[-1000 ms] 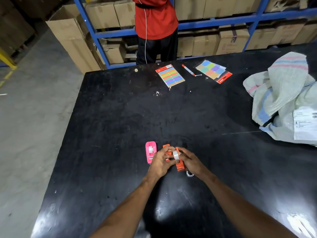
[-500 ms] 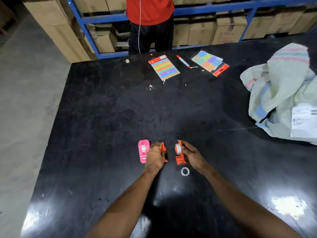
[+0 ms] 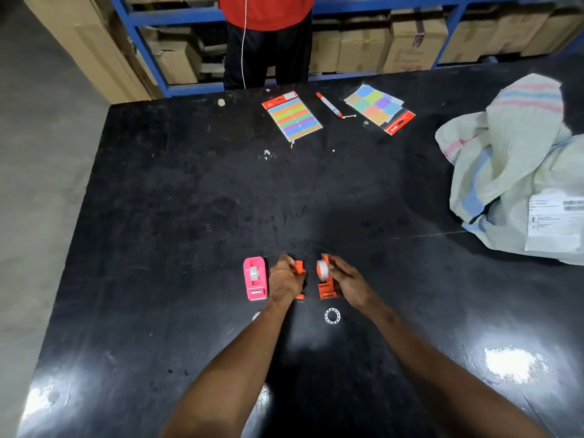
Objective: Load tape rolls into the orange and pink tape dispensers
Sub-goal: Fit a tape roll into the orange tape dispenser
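A pink tape dispenser [image 3: 255, 282] lies flat on the black table [image 3: 189, 200] with a clear tape roll seated in it. To its right, my left hand [image 3: 284, 279] is closed over one orange dispenser piece [image 3: 299, 267], mostly hiding it. My right hand [image 3: 346, 281] grips the other orange dispenser piece [image 3: 326, 287], which stands upright with a clear tape roll [image 3: 323, 270] on it. The two orange pieces are a small gap apart. A white toothed ring [image 3: 332, 315] lies on the table just in front of them.
At the far edge lie two packs of coloured stickers [image 3: 294, 119] [image 3: 380, 107] and a red-capped marker [image 3: 329, 104]. A woven sack [image 3: 518, 172] with a shipping label fills the right side. A person in a red top [image 3: 267, 39] stands behind the table, before blue shelving with cartons.
One second ago both hands held the orange dispenser together with the roll. They have since drawn apart, each with an orange piece, and the white ring is now uncovered.
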Demonstrator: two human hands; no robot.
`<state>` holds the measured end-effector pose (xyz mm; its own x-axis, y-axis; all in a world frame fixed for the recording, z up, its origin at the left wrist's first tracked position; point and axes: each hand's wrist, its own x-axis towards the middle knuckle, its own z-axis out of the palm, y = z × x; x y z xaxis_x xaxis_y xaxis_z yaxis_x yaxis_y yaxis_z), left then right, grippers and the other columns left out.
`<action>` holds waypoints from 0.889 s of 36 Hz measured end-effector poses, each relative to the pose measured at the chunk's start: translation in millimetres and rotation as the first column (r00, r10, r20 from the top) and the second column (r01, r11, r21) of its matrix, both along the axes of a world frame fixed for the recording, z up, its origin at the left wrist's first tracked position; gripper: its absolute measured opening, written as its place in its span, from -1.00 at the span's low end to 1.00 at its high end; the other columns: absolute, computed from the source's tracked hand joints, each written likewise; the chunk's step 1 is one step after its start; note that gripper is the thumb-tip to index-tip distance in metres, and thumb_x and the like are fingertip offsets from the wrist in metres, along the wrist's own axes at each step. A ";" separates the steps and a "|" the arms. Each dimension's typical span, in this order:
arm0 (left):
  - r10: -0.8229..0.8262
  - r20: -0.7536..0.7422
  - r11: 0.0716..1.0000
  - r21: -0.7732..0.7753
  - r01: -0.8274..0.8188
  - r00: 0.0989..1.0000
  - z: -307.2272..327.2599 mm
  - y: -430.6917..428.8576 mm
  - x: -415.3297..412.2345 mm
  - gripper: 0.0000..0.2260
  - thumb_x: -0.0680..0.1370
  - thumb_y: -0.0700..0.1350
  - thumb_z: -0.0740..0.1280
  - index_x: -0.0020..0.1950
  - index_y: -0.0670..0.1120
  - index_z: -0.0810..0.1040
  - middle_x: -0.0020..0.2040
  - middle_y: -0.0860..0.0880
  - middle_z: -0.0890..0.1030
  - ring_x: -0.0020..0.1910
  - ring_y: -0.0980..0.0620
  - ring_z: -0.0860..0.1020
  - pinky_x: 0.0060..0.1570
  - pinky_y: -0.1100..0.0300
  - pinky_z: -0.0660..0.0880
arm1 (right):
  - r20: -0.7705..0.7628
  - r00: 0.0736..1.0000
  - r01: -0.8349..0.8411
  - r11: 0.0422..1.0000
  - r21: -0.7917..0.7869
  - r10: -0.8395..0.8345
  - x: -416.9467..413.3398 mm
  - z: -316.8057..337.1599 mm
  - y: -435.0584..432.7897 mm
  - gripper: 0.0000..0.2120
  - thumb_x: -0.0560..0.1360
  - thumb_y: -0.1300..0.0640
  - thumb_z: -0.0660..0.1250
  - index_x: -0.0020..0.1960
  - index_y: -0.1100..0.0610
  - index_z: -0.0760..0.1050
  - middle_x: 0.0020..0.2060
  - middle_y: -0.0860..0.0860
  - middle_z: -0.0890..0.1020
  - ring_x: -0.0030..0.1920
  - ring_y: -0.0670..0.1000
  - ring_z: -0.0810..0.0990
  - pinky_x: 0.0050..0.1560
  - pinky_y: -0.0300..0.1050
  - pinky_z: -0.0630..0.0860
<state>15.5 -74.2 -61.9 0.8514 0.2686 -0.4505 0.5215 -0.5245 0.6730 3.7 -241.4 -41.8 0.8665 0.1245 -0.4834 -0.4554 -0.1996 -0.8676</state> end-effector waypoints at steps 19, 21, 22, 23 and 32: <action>0.118 -0.082 0.627 -0.766 -0.138 0.990 77.3 27.7 -34.1 -0.61 0.45 -0.19 0.51 0.24 -0.13 0.51 0.14 -0.18 0.67 0.06 -0.10 0.69 0.00 -0.06 0.64 | 0.062 0.998 -0.029 0.998 0.061 0.025 -8.1 53.8 20.1 -0.72 0.66 0.14 0.20 0.35 0.00 0.47 0.18 0.05 0.63 0.08 0.03 0.64 0.04 -0.03 0.62; 0.124 -0.077 0.635 -0.760 -0.139 0.989 80.5 32.5 -38.9 -0.61 0.45 -0.18 0.52 0.23 -0.12 0.51 0.13 -0.18 0.68 0.06 -0.10 0.69 0.03 -0.11 0.63 | 0.067 0.997 -0.048 0.998 0.051 0.045 -12.3 58.2 24.3 -0.71 0.66 0.13 0.19 0.36 0.00 0.46 0.18 0.04 0.62 0.04 -0.02 0.64 -0.09 -0.18 0.61; 0.131 -0.075 0.638 -0.757 -0.142 0.989 82.4 35.4 -41.0 -0.62 0.45 -0.17 0.52 0.22 -0.12 0.51 0.13 -0.18 0.68 0.06 -0.10 0.68 0.04 -0.13 0.63 | 0.076 0.996 -0.057 0.997 0.046 0.054 -14.7 62.2 26.6 -0.70 0.66 0.14 0.18 0.37 0.01 0.45 0.16 0.03 0.61 -0.01 -0.07 0.63 -0.19 -0.30 0.57; 0.136 -0.071 0.642 -0.753 -0.143 0.988 84.1 38.3 -43.3 -0.62 0.45 -0.17 0.52 0.22 -0.12 0.51 0.13 -0.19 0.67 0.07 -0.11 0.68 0.05 -0.15 0.62 | 0.086 0.995 -0.063 0.997 0.041 0.060 -16.3 65.1 29.1 -0.70 0.67 0.16 0.17 0.38 0.04 0.44 0.16 0.03 0.60 -0.04 -0.10 0.61 -0.26 -0.39 0.53; 0.117 -0.040 0.659 -0.744 -0.108 0.992 100.2 47.7 -55.2 -0.59 0.43 -0.15 0.53 0.23 -0.13 0.52 0.12 -0.20 0.68 0.08 -0.13 0.68 0.03 -0.12 0.63 | 0.103 0.990 -0.099 0.994 0.039 0.095 -28.4 79.7 39.7 -0.69 0.68 0.17 0.14 0.40 0.06 0.41 -0.41 -0.21 0.57 -0.48 -0.26 0.49 -0.50 -0.36 0.40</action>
<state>-39.6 -26.5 38.3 0.8432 -0.0578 -0.5345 0.5333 0.2155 0.8180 -24.7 -201.7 37.9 0.8934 0.2297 -0.3860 -0.3452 -0.1988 -0.9172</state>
